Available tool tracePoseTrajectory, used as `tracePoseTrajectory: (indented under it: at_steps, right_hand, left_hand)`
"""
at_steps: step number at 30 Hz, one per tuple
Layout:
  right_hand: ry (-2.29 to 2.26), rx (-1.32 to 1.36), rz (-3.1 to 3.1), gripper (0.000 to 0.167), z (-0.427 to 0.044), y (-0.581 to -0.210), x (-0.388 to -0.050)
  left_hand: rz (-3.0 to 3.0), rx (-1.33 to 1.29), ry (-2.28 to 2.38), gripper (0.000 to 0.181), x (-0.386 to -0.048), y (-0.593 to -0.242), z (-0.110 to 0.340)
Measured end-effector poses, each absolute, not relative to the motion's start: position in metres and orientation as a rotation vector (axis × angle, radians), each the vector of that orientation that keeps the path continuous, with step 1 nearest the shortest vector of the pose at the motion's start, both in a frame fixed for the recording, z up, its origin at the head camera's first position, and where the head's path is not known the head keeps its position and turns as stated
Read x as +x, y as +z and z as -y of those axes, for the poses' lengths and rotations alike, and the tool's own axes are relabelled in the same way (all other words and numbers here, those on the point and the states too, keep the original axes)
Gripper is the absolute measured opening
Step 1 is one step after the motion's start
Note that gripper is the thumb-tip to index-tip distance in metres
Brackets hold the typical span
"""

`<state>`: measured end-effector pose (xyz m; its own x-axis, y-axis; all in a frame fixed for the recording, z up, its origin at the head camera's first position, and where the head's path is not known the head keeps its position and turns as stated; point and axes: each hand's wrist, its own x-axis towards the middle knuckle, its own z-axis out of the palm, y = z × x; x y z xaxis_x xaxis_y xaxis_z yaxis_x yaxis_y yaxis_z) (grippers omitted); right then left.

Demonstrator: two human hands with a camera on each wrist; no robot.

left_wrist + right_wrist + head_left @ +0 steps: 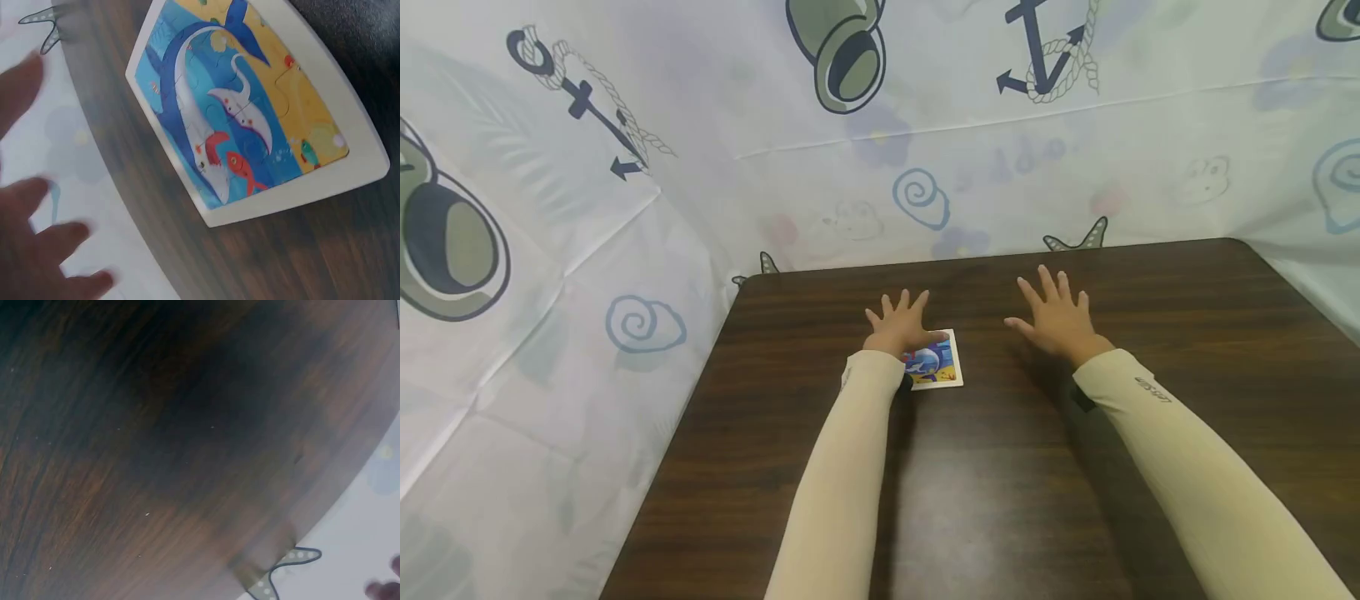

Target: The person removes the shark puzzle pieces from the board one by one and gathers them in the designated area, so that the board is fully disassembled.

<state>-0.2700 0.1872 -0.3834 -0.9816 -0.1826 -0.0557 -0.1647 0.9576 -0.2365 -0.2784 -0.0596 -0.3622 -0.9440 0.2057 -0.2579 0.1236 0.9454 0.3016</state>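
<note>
A jigsaw puzzle (244, 106) in a white frame lies flat on the dark wooden table (985, 483). Its sea picture, with a whale, a ray and a red fish, looks fully pieced in the left wrist view. Over the puzzle's far left part, in the head view, hovers my left hand (898, 327), fingers spread and holding nothing; it hides part of the picture. My right hand (1060, 321) is held apart to the right above the table, fingers spread, with nothing in it. Only blurred fingertips (382, 590) of it show in the right wrist view.
A pale cloth (985, 183) printed with anchors, shells and starfish hangs behind the table's far edge and along its left side. Both forearms, in cream sleeves (842, 475), reach across the table from the near side.
</note>
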Motion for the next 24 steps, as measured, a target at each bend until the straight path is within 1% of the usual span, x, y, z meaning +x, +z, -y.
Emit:
tracePoseTrajectory:
  at_steps: [4,7,9,13,18,21,24]
  right_hand:
    - [-0.32,-0.39,-2.979,0.061,-0.184,-0.383,-0.271]
    - [-0.345,-0.479,-2.969,0.048,-0.18,-0.383,-0.271]
    - [-0.393,-0.511,-2.95,0.043,-0.176,-0.381,-0.27]
    - [-0.464,-0.552,-2.911,0.037,-0.164,-0.379,-0.268]
    - [-0.537,-0.623,-2.911,0.029,-0.149,-0.376,-0.267]
    - [-0.572,-0.662,-2.913,0.029,-0.141,-0.374,-0.266]
    - [-0.587,-0.681,-2.896,0.031,-0.136,-0.373,-0.264]
  left_hand:
    - [-2.689,0.206,0.412,0.087,-0.274,-0.359,0.067]
    - [-2.66,0.175,0.427,0.094,-0.272,-0.36,0.072]
    - [-2.657,0.164,0.431,0.099,-0.269,-0.362,0.075]
    - [-2.671,0.162,0.415,0.106,-0.266,-0.371,0.079]
    - [-2.705,0.168,0.387,0.108,-0.264,-0.377,0.08]
    - [-2.719,0.202,0.368,0.108,-0.263,-0.38,0.081]
    - [-2.746,0.312,0.318,0.106,-0.261,-0.382,0.085]
